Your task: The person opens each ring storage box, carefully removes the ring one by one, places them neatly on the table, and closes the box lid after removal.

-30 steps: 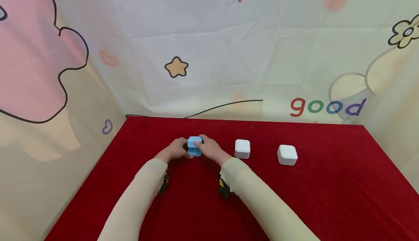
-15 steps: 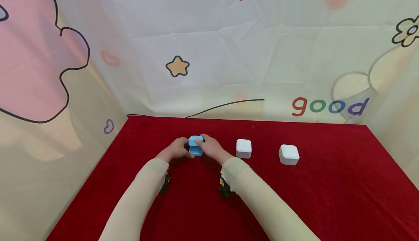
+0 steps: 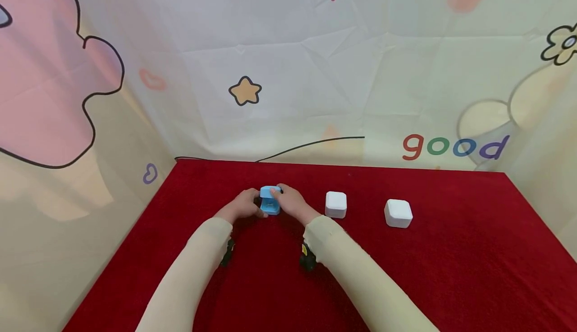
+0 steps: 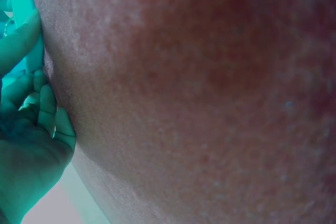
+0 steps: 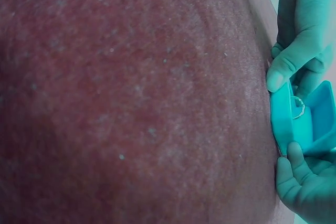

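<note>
Left hand [image 3: 243,205]: you hold the low part of the blue box [image 3: 270,211].
Right hand [image 3: 293,205]: you grip its lid [image 3: 265,192].
Box spot: on the red cloth [image 3: 269,287], between your hands, lid up.
Inside: a ring [image 5: 302,107].
Right side: a white box [image 3: 335,204], then another white box [image 3: 398,213] farther off.

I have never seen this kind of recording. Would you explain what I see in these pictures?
There is no machine, only a person. The wide view is taken from the head, looking forward and down; the two greenish close views are taken from the wrists. The bare left hand and right hand hold a small blue box, its lid raised; the right wrist view shows a ring inside. Right of the blue box, a white box and a second white box stand on the red cloth.
</note>
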The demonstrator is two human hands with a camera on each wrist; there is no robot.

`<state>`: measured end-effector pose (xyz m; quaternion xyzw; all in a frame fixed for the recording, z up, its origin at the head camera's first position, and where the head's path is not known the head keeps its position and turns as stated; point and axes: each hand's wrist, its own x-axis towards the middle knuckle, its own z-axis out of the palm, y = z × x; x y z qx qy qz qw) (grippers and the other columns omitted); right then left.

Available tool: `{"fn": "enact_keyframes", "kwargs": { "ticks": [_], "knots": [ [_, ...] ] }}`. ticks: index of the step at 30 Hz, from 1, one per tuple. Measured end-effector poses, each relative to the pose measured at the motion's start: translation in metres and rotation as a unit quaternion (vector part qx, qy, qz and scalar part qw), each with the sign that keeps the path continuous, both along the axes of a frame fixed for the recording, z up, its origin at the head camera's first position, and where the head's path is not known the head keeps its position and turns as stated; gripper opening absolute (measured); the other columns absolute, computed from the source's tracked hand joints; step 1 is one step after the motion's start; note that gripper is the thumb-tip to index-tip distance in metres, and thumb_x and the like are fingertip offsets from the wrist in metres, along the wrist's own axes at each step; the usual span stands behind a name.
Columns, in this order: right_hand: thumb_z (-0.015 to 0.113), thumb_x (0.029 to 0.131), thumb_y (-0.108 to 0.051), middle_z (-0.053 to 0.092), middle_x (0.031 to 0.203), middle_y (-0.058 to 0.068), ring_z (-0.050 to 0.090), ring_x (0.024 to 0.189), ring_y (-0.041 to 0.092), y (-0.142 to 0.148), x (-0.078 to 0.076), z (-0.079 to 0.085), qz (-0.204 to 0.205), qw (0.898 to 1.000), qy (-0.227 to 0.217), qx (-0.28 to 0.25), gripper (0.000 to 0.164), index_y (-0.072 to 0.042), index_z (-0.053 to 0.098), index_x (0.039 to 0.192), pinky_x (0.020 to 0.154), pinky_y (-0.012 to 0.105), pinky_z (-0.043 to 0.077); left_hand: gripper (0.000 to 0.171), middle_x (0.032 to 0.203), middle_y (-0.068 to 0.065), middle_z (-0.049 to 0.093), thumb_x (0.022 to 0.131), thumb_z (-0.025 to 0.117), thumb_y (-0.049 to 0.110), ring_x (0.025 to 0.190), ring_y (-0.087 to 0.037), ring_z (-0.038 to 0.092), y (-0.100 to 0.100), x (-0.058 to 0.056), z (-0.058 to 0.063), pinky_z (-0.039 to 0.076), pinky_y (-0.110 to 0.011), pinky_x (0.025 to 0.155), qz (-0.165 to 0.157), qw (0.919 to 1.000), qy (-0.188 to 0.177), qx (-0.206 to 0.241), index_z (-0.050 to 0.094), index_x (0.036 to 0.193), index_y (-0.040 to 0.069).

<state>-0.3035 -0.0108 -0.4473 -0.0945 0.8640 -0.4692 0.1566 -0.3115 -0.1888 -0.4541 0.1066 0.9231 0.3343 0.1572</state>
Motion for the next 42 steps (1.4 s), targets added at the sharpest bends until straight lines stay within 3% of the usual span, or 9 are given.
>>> {"fn": "enact_keyframes", "kwargs": {
  "ticks": [21,32,42],
  "knots": [
    [0.042,0.11,-0.036,0.05,0.152,0.019,0.049,0.136,0.035,-0.0037,-0.004,0.0037,0.002,1.0,-0.015,0.003,0.056,-0.001,0.042,0.153,0.119,0.051,0.041,0.049,0.127,-0.021,0.062,0.087,0.078,0.01,0.111,-0.029,0.057,-0.0029,-0.0025,-0.0011,0.051,-0.047,0.105,0.002,1.0,0.002,-0.008,0.062,0.129,-0.007],
    [0.042,0.11,-0.039,0.053,0.148,0.019,0.051,0.131,0.033,0.0006,-0.0048,0.0006,0.001,0.998,-0.041,-0.04,0.055,-0.002,0.045,0.151,0.115,0.049,0.044,0.055,0.136,-0.021,0.058,0.088,0.078,0.011,0.121,-0.032,0.054,0.0004,0.0026,0.0011,0.047,-0.049,0.111,0.011,0.9999,-0.011,-0.007,0.058,0.136,-0.005],
    [0.041,0.11,-0.041,0.051,0.15,0.018,0.053,0.125,0.031,0.0022,-0.0059,0.0023,-0.017,0.997,-0.058,-0.057,0.059,-0.001,0.041,0.154,0.109,0.046,0.048,0.061,0.139,-0.021,0.058,0.087,0.079,0.012,0.123,-0.032,0.053,0.0005,-0.0014,-0.0025,0.047,-0.05,0.111,0.002,0.9998,-0.007,-0.016,0.056,0.14,-0.005]
  ]
}}
